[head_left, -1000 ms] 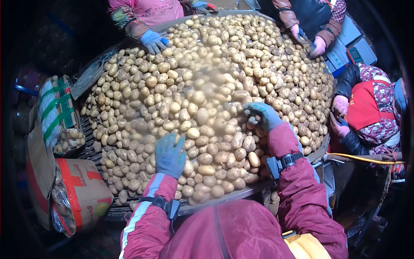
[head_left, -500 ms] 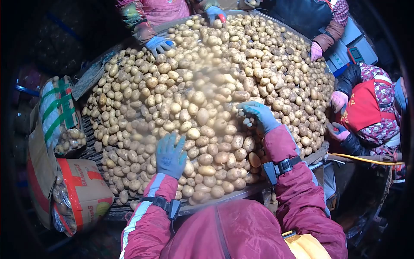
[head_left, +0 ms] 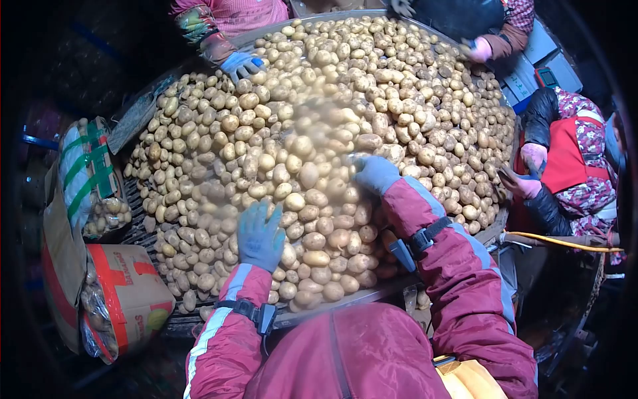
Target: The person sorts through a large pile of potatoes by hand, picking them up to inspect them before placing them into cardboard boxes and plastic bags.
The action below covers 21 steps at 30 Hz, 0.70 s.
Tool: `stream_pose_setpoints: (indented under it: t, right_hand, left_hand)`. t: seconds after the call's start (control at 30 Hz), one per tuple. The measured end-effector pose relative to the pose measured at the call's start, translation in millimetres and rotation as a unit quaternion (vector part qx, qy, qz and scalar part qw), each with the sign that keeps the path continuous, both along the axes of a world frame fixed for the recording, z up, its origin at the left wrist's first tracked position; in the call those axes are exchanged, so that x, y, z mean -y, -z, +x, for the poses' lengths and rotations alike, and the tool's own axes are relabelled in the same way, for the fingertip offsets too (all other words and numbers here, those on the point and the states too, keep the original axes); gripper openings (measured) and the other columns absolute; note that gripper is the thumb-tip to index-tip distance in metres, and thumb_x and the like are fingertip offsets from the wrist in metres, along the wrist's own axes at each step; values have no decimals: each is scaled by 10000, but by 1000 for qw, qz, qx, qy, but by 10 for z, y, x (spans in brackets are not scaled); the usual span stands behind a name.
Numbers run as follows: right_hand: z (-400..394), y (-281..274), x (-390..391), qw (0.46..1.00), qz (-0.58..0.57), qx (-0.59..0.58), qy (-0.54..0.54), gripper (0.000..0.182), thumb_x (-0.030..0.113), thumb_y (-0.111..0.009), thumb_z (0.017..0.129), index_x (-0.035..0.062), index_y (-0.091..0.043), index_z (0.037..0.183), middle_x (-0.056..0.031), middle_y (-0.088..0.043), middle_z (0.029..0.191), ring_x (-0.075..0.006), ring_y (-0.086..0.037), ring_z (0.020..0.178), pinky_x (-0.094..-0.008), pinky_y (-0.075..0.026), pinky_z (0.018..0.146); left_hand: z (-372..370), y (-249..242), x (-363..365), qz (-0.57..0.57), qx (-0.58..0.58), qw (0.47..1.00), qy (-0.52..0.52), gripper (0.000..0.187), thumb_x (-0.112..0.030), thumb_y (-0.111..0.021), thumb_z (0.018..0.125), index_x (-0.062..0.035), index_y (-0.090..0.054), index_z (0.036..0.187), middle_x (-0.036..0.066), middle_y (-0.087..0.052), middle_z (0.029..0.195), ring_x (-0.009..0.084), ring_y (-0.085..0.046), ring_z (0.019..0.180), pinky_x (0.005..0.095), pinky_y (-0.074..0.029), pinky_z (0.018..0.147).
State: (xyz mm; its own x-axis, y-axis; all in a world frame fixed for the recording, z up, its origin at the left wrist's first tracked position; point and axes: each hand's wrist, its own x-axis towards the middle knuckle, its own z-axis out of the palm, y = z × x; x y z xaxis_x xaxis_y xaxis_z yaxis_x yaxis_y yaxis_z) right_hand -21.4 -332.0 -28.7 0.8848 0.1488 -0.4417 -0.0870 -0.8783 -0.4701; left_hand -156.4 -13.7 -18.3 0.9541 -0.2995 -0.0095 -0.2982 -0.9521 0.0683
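Observation:
A large heap of potatoes (head_left: 312,255) covers the wide table in front of me. My left hand (head_left: 260,238), in a blue-grey glove, lies palm down on the near part of the heap with its fingers spread and nothing in them. Further right, my right hand (head_left: 375,174) reaches over the middle of the heap in a similar glove. Its fingers point left and down among the potatoes, blurred and partly hidden, so I cannot tell whether they hold one.
Across the heap, a blue-gloved hand (head_left: 242,65) and a pink-gloved hand (head_left: 477,50) belong to other people. A person in a red apron (head_left: 565,159) stands at the right edge. Left stand a cardboard banana box (head_left: 136,292) and a bag of potatoes (head_left: 107,216).
My right hand has moved left and slightly away from me, its fingers turning more downward. My left hand has barely moved. Co-workers' hands at the far and right edges have shifted.

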Motion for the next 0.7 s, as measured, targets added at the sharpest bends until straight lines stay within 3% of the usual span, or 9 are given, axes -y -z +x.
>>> stream_pose_setpoints:
  t: [0.07, 0.17, 0.2, 0.3, 0.33, 0.43, 0.5, 0.6, 0.7]
  right_hand:
    - [-156, -121, 60, 998, 46, -35, -1, 486, 339, -692, 826, 203, -682, 1292, -145, -735, 1121, -318, -705, 1025, -404, -538, 928]
    - [-269, 83, 210, 992, 15, -5, -123, 473, 344, -679, 842, 179, -686, 1285, -153, -733, 1124, -335, -701, 1031, -398, -534, 943]
    - [-320, 78, 222, 992, 86, 24, -90, 467, 340, -674, 871, 143, -676, 1295, -142, -735, 1126, -291, -711, 1015, -369, -532, 938]
    - [-452, -165, 462, 981, 133, -56, -133, 297, 279, -599, 935, 135, -741, 1151, -156, -712, 1086, -315, -681, 1048, -393, -529, 929]
    - [-536, -141, 522, 972, 218, -88, -29, 278, 275, -594, 952, 110, -752, 1111, -98, -733, 1078, -269, -697, 986, -363, -545, 878]
    - [-731, -333, 629, 865, 437, -159, 187, 294, 270, -583, 970, 61, -749, 1093, -57, -735, 1079, -191, -694, 937, -324, -548, 834]
    - [-839, -338, 809, 758, 530, -256, 282, 434, 358, -575, 1014, 11, -660, 1260, -84, -695, 1170, -147, -681, 909, -232, -515, 620]
    - [-1042, -236, 890, 628, 672, -248, 304, 680, 530, -571, 1000, -84, -565, 1293, -169, -648, 1204, -164, -662, 842, -211, -478, 560]
    - [-1237, -282, 923, 522, 743, -256, 331, 697, 551, -580, 987, -89, -570, 1264, -194, -666, 1136, -184, -644, 820, -242, -532, 599]
  left_hand:
    - [-4, 29, -16, -1, -1, 1000, 5, 643, -281, -632, 889, -221, -472, 1509, 145, -434, 1524, 371, -364, 1429, 537, -250, 1204]
    - [0, 20, 4, -3, 2, 1000, 0, 645, -286, -635, 887, -225, -473, 1509, 147, -418, 1544, 373, -364, 1433, 536, -247, 1207]
    - [7, 19, 0, 0, 0, 1000, -1, 645, -288, -637, 887, -226, -475, 1508, 148, -412, 1550, 373, -363, 1434, 534, -247, 1207]
    - [-3, 24, -3, 5, -6, 1000, 0, 646, -291, -643, 884, -226, -480, 1505, 151, -401, 1562, 375, -359, 1438, 529, -249, 1209]
    - [4, 21, 1, 4, -4, 1000, 1, 647, -290, -645, 882, -224, -481, 1504, 153, -400, 1562, 375, -357, 1440, 526, -250, 1209]
    - [-1, 32, 4, 11, -2, 1000, -1, 653, -279, -654, 874, -216, -485, 1502, 158, -398, 1564, 375, -352, 1444, 520, -253, 1210]
    - [-5, 64, 0, 14, 2, 1000, -1, 655, -271, -659, 868, -211, -490, 1498, 159, -398, 1564, 374, -350, 1447, 517, -255, 1209]
    - [-8, 79, 5, 7, 11, 1000, 6, 648, -257, -666, 857, -203, -507, 1484, 157, -404, 1558, 373, -351, 1448, 520, -260, 1206]
    - [-9, 56, 65, 8, 69, 997, 30, 567, -223, -658, 841, -138, -578, 1396, 167, -469, 1451, 383, -417, 1361, 521, -327, 1145]
